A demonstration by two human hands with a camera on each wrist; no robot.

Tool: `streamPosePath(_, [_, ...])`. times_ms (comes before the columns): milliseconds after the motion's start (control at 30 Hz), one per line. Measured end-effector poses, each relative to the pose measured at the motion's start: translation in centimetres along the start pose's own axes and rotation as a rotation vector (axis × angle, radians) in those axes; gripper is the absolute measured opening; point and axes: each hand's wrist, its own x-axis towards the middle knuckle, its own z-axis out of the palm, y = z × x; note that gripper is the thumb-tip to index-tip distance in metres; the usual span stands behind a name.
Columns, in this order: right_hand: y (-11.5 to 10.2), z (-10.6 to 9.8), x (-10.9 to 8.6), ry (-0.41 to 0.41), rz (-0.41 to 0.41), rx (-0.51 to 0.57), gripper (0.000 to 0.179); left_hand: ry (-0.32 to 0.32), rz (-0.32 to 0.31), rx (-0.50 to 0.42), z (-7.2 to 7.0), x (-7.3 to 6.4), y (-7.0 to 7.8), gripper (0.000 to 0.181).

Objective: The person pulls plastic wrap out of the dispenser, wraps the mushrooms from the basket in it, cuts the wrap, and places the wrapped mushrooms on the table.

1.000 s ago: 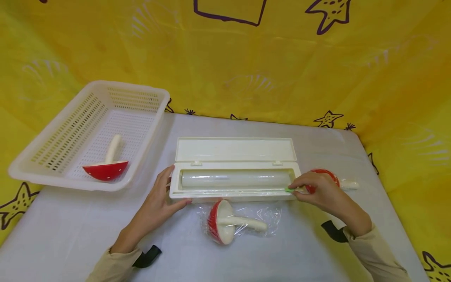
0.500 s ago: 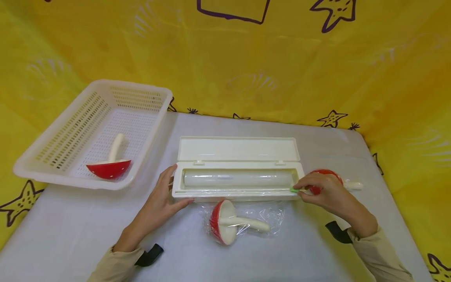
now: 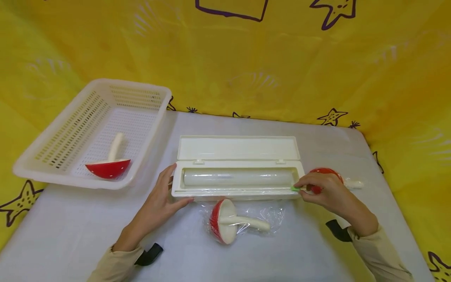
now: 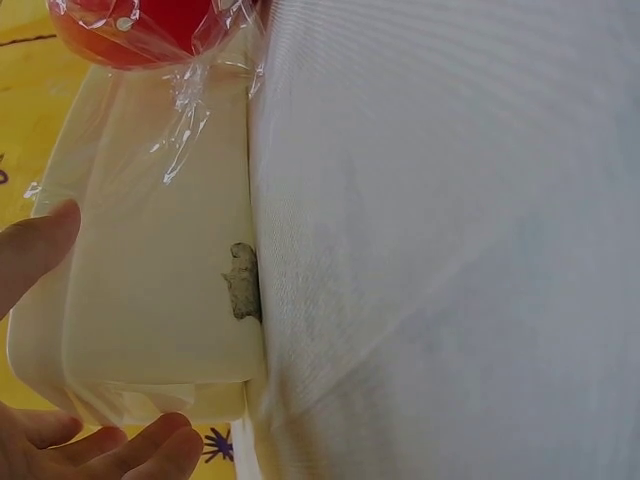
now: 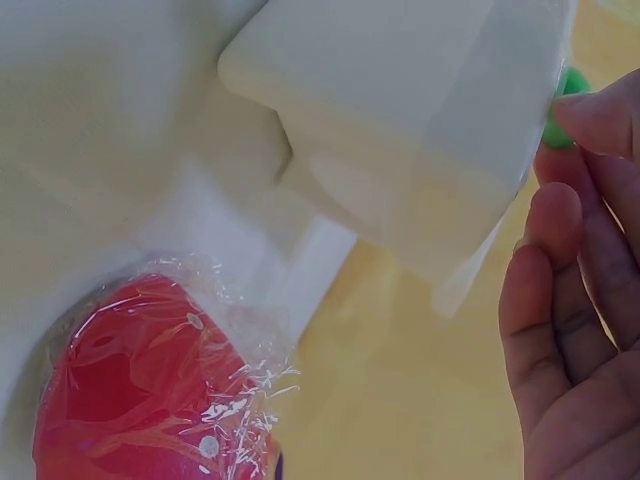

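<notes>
A white cling film dispenser (image 3: 239, 192) lies across the table with its lid (image 3: 237, 149) folded back. Inside it sits a roll of cling film (image 3: 239, 178). My left hand (image 3: 160, 203) grips the dispenser's left end, thumb at the front side and fingers at the end. At the right end, thumb and index finger of my right hand (image 3: 329, 194) pinch a small green slider (image 5: 557, 135) on the front rim. Just in front of the dispenser, a film-wrapped toy mushroom (image 3: 227, 223) lies on its side. Clear film drapes down the dispenser's front in the left wrist view.
A white plastic basket (image 3: 151, 129) at the left holds an unwrapped red-capped mushroom (image 3: 108, 169). Behind my right hand, partly hidden, lies another wrapped mushroom (image 3: 354, 184). A yellow patterned cloth (image 3: 225, 70) rises behind the white tabletop (image 3: 208, 125).
The head view has shifted slightly. Both hands keep their hold on the dispenser's left end and the green slider, with no clear movement along the rim.
</notes>
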Motion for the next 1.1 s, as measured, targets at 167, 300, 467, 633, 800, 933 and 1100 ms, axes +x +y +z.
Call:
streamPosePath(167, [0.1, -0.5, -0.1, -0.008, -0.014, -0.017, 0.037, -0.008, -0.002, 0.001, 0.1, 0.1, 0.2, 0.105])
streamPosePath(300, [0.3, -1.1, -1.2, -0.006, 0.052, -0.096, 0.039, -0.017, -0.003, 0.004, 0.0, 0.2, 0.4, 0.105])
streamPosePath(467, [0.2, -0.9, -2.1, 0.032, 0.118, -0.130, 0.038, -0.027, -0.003, 0.027, -0.5, 0.2, 0.4, 0.104])
streamPosePath(633, [-0.4, -0.6, -2.2, 0.072, 0.143, -0.118, 0.038, 0.018, 0.046, 0.075, -0.3, 0.0, 0.5, 0.102])
streamPosePath(800, [-1.3, 0.6, -2.0, 0.175, 0.055, -0.120, 0.032, 0.140, 0.182, 0.202, 0.0, -0.3, 1.1, 0.094])
streamPosePath(933, [-2.1, 1.9, -1.5, 0.201, -0.040, -0.232, 0.057, 0.237, 0.327, 0.277, 0.3, -0.5, 1.5, 0.065])
streamPosePath(1100, [-2.6, 2.9, -0.9, 0.187, -0.092, -0.315, 0.060, 0.315, 0.473, 0.330, 0.6, -0.4, 1.7, 0.034])
